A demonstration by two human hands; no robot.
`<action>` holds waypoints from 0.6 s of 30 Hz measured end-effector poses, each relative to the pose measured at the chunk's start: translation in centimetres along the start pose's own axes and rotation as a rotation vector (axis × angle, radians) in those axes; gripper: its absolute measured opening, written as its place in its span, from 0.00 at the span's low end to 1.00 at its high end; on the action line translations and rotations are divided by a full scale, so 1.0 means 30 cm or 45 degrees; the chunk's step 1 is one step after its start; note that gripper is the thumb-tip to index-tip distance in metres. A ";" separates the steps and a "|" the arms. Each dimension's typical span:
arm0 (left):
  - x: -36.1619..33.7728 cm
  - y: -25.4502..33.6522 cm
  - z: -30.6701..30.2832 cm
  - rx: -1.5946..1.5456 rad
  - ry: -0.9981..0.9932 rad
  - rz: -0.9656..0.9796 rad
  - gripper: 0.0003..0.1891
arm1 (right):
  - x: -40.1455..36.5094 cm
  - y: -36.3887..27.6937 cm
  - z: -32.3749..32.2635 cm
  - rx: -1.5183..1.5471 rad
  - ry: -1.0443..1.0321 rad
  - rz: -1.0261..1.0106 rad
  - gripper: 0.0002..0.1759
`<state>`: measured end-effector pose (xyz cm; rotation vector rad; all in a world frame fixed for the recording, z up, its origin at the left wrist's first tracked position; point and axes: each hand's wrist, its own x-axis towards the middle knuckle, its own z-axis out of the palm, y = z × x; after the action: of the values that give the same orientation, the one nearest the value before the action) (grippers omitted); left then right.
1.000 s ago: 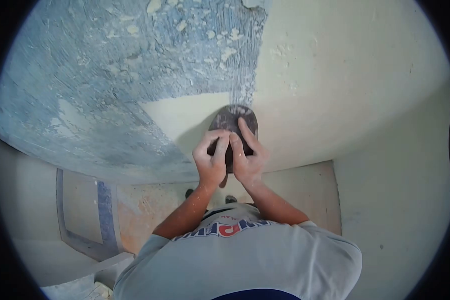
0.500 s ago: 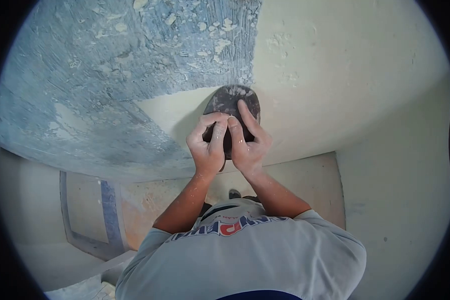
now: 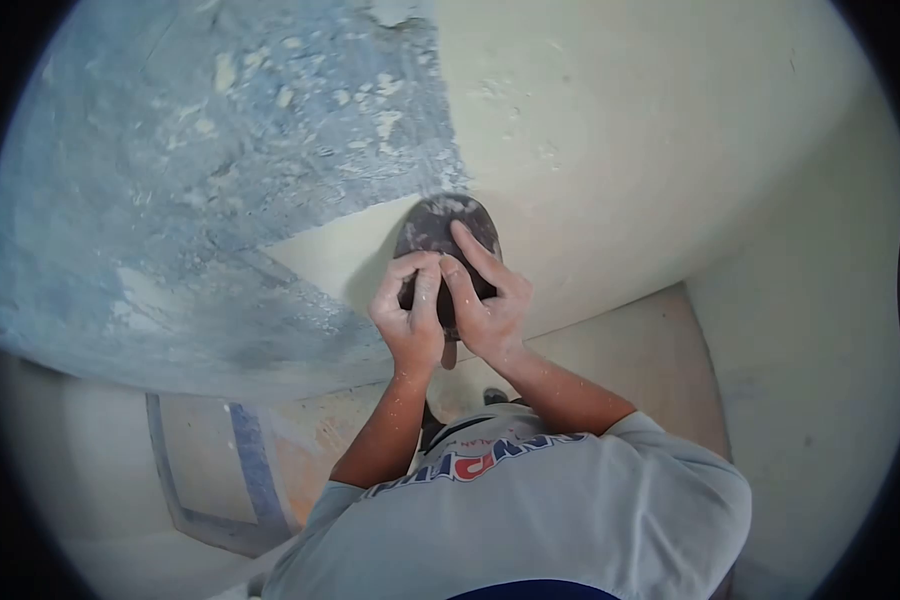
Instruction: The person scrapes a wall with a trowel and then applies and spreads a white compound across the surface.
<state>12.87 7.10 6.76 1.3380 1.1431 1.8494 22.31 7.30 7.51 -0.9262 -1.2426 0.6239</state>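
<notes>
A dark, round-topped oval board [image 3: 432,228], smeared with pale plaster, is up close to the wall in front of me. My left hand [image 3: 410,305] is closed at its left side, thumb and bent index finger near the middle. On the other side my right hand [image 3: 492,300] grips it, with the index finger stretched up along its face. The two thumb tips nearly meet. A short brown piece, perhaps a handle, sticks out below the board. Other fingers are hidden, and whether the board touches the wall cannot be made out. Both hands carry white dust.
Rough, flaking blue paint [image 3: 260,150] covers the wall's left part; smooth cream plaster [image 3: 630,150] covers the right. Another pale wall [image 3: 810,420] stands at right. Below are a floor [image 3: 630,340], my shoe [image 3: 495,396] and a blue-striped panel [image 3: 215,460] at lower left.
The view has shifted, so the wall's paint edge appears farther left. Hands and board appear slightly lower and to the left in view, with the same hold.
</notes>
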 end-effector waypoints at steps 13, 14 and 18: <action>-0.044 -0.045 0.022 0.081 0.012 0.002 0.05 | -0.024 0.031 -0.039 0.048 0.000 0.054 0.19; -0.046 -0.054 0.023 0.144 0.007 0.031 0.05 | -0.008 0.034 -0.038 0.049 -0.003 0.043 0.19; 0.027 0.031 0.060 0.047 -0.030 0.067 0.06 | 0.038 -0.009 -0.042 0.130 -0.009 -0.016 0.19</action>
<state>14.32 7.89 8.19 1.4191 1.1455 1.8530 23.79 7.80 8.26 -0.8313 -1.2106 0.6750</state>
